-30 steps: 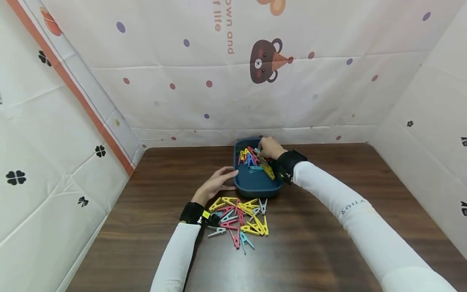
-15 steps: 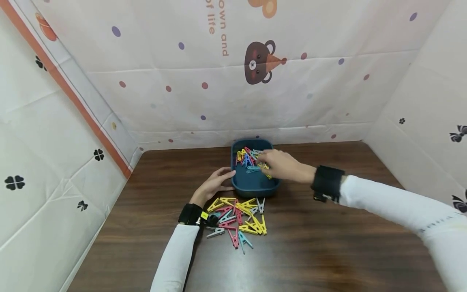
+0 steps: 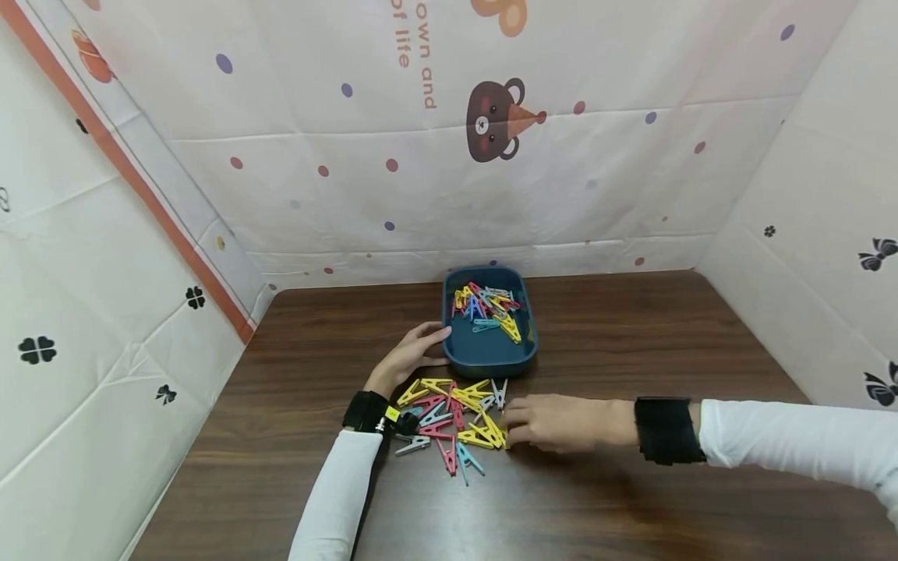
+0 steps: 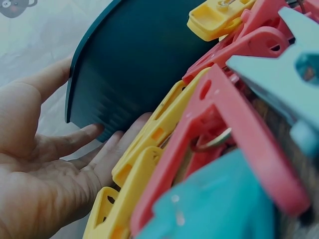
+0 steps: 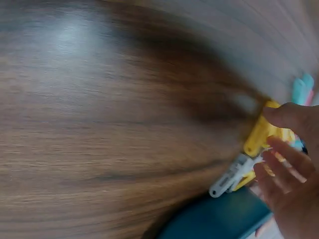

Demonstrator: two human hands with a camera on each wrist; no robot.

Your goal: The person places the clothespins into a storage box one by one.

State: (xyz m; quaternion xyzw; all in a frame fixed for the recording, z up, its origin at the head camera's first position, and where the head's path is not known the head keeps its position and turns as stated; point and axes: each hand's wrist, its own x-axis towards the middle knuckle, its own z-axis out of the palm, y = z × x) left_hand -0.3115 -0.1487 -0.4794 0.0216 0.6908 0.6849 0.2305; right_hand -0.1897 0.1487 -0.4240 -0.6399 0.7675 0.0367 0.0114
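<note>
On table (image 3: 631, 499): loose multicolour clothespin pile (image 3: 456, 417), right hand (image 3: 554, 423) touching.

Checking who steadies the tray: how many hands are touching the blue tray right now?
1. The left hand rests against the blue tray; the right hand is at the clothespin pile on the table.

Both hands (image 3: 410, 360) (image 3: 554, 422) low, fingers loosely extended

Dark brown wood-grain table (image 3: 631, 335), pale fabric backdrop (image 3: 295, 202) on three sides with coloured dots, brown bear with an ice-cream cone (image 3: 500, 118) printed at centre, orange lettering (image 3: 415, 47) above it, orange diagonal stripe (image 3: 133, 179) at left, black clover prints (image 3: 37, 351) and bow prints (image 3: 877, 254) on the side panels
</note>
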